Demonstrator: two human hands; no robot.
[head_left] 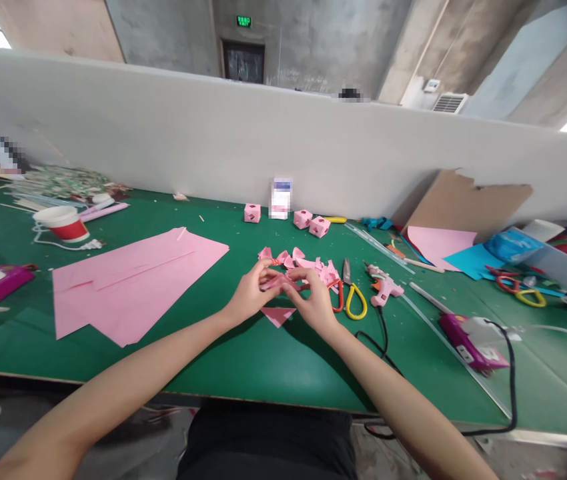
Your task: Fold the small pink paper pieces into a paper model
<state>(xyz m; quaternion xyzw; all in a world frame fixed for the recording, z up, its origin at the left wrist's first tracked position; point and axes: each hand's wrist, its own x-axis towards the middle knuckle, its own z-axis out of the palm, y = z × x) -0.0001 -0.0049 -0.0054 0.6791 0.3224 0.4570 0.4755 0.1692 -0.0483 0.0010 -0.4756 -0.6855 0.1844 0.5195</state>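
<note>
My left hand (253, 291) and my right hand (313, 298) meet above the green table, fingers pinched on one small piece of pink paper (274, 283). Fingers cover much of that piece. Just below them a pink paper triangle (278, 316) lies on the table. Behind the hands is a heap of pink paper scraps (321, 268). Scissors with red and yellow handles (356, 302) lie beside my right hand. Several small pink paper cubes stand farther back, one of them (252, 213) left of a white card (280, 200).
Large pink sheets (133, 287) cover the left part of the green table (243, 380). A pink glue gun (384, 288) with a black cable lies right, near a purple power strip (471, 343). A paper cup (62, 223) stands back left; cardboard (463, 203) leans on the partition.
</note>
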